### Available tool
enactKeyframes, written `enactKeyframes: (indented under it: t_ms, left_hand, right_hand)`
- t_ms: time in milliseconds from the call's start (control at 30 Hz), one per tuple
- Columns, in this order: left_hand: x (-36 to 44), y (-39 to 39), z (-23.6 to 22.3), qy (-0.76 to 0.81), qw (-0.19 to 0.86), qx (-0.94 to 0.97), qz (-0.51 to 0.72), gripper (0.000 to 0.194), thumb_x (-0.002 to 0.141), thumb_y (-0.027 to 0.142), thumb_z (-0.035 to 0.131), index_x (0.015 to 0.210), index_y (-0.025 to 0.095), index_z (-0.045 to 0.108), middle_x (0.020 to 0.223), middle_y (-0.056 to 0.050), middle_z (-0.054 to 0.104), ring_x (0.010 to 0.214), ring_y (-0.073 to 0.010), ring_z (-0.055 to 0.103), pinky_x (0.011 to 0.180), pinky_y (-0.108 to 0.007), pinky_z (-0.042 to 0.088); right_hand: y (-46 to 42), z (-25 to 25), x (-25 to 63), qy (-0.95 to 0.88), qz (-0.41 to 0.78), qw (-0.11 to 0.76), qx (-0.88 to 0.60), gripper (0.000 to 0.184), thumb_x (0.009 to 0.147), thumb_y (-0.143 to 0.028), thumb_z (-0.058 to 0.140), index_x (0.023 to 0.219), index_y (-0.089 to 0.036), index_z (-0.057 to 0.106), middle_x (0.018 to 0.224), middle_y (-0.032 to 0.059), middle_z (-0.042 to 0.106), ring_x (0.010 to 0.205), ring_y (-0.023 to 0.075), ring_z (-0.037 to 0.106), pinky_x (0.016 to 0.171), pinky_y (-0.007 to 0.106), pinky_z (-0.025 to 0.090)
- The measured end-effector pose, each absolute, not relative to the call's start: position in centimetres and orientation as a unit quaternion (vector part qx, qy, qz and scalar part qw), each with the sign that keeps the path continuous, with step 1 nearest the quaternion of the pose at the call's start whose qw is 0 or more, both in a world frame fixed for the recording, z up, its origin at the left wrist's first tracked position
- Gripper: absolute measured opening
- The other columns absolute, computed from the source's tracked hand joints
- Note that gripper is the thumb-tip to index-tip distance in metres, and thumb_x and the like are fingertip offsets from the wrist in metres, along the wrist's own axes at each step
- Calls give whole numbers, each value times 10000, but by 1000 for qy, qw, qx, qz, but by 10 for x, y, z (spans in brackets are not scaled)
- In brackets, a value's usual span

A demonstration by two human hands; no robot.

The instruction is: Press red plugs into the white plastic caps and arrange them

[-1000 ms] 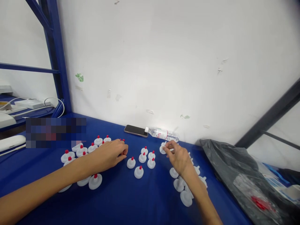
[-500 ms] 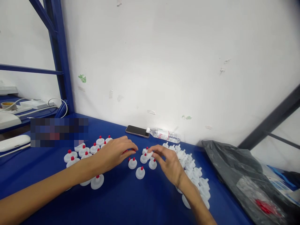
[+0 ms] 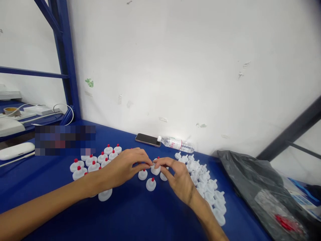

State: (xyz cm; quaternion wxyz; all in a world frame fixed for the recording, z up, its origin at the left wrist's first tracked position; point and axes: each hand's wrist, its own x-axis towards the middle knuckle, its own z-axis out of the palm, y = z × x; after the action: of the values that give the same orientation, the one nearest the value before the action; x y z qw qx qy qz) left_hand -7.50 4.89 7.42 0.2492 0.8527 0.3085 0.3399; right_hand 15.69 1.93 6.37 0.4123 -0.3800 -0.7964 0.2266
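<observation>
In the middle of the table my two hands meet at the fingertips. My right hand [image 3: 177, 177] is closed in a pinch on a white dome-shaped nozzle cap [image 3: 155, 170]. My left hand [image 3: 129, 166] pinches at the top of that cap; a small red tip showed at its fingers a moment earlier, but the fingers now hide it. Just below stands a white nozzle cap with a red tip [image 3: 150, 184], with another red-tipped cap [image 3: 142, 174] to its left. More are partly hidden behind my right fingers.
Several red-tipped caps [image 3: 79, 173] stand left, partly behind my left arm. A pile of plain white nozzle caps [image 3: 209, 197] lies right. Along the wall are a phone [image 3: 147, 139] and a water bottle [image 3: 177, 144]. A grey plastic bag [image 3: 240, 177] lies at the right edge.
My left hand has moved right and my right hand slightly left, so their fingertips now meet at the white nozzle cap. The view has shifted a little.
</observation>
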Motion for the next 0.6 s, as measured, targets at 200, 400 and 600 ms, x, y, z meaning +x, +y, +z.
enactKeyframes:
  t_ms: [200, 400, 600]
  left_hand:
    - [-71, 44, 80, 344, 412, 764, 358, 305, 808, 346, 853, 1091, 297, 752, 926, 16, 708, 673, -129, 568, 549, -239, 428]
    - [-76, 45, 85, 308, 543, 712, 321, 725, 753, 398, 902, 1393, 274, 584, 1181, -91, 730, 981, -229, 671, 548, -220, 513]
    - [-76, 47, 84, 246, 641, 677, 265, 760, 790, 392, 865, 1456, 243, 530, 1212, -134, 750, 862, -205, 706, 503, -195, 529]
  right_hand:
    - [16, 70, 155, -780, 223, 462, -359, 271, 941, -39, 590, 891, -261, 736, 1109, -10, 785, 1064, 169, 729, 939, 286, 529]
    - [10, 74, 153, -781, 200, 475, -353, 235, 959, -84, 625, 902, -278, 744, 1143, -10, 785, 1251, 210, 627, 1052, 367, 488]
    - [9, 72, 147, -793, 168, 484, -330, 233, 954, -79, 653, 936, -289, 753, 1081, -5, 767, 1123, 203, 618, 943, 337, 509]
